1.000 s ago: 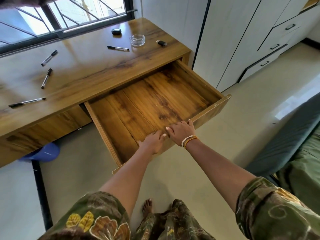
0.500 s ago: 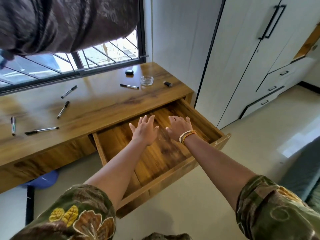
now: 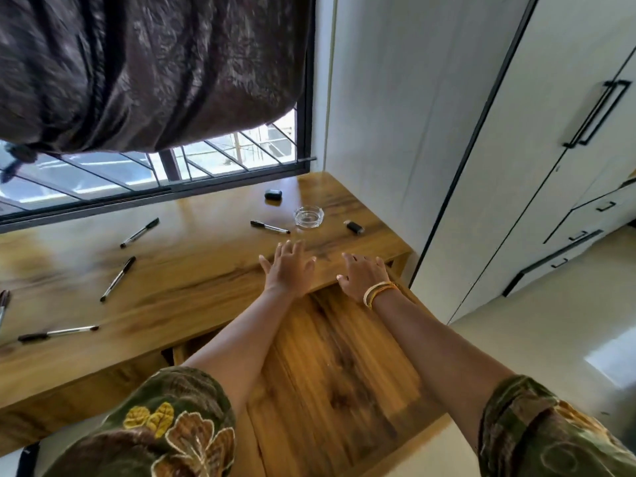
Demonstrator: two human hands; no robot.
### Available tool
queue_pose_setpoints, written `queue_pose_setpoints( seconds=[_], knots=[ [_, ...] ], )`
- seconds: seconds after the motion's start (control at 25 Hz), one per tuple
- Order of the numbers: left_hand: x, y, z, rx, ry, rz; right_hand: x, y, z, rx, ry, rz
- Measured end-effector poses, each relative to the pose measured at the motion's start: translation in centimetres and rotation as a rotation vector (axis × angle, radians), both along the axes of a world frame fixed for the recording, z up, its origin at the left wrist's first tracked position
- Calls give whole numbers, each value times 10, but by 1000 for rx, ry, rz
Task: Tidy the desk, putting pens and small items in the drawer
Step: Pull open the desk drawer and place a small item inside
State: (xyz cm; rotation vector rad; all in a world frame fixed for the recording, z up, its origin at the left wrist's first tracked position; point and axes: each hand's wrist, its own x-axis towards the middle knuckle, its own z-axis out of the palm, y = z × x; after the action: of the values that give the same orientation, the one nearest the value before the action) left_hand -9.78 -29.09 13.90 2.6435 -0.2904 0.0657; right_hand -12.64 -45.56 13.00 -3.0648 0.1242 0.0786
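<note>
The wooden desk (image 3: 192, 270) has its drawer (image 3: 344, 366) pulled out, with nothing inside. My left hand (image 3: 287, 266) and my right hand (image 3: 364, 275) reach over the desk's front edge, fingers spread, holding nothing. Just beyond my left hand lies a black pen (image 3: 270, 227). Three more pens lie to the left: one near the window (image 3: 139, 233), one mid-desk (image 3: 118, 278), one at the front left (image 3: 58, 333). Another pen shows at the left border (image 3: 3, 304). A glass ashtray (image 3: 308, 216), a small black lighter (image 3: 355, 227) and a black case (image 3: 273, 194) sit at the far right.
A dark curtain (image 3: 148, 70) hangs over the barred window (image 3: 206, 160) behind the desk. White wardrobes with black handles (image 3: 599, 111) and low drawers (image 3: 585, 232) stand to the right. Beige floor (image 3: 537, 339) lies to the right of the drawer.
Both hands have left the drawer's front edge and moved forward over the drawer to the desk's edge. The view has tilted up toward the window and curtain.
</note>
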Motion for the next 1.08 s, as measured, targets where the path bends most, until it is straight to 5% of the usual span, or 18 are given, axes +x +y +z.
queue_pose_setpoints(
  seconds=[0.36, 0.64, 0.8, 1.08],
  knots=[
    [82, -74, -51, -8, 81, 59, 85, -57, -32, 84, 10, 28],
    [116, -122, -111, 166, 332, 92, 157, -103, -75, 301, -226, 12],
    [108, -124, -143, 368, 142, 135, 218, -118, -89, 369, -197, -163],
    [111, -126, -148, 403, 72, 169, 262, -138, -115, 269, -203, -62]
  ],
)
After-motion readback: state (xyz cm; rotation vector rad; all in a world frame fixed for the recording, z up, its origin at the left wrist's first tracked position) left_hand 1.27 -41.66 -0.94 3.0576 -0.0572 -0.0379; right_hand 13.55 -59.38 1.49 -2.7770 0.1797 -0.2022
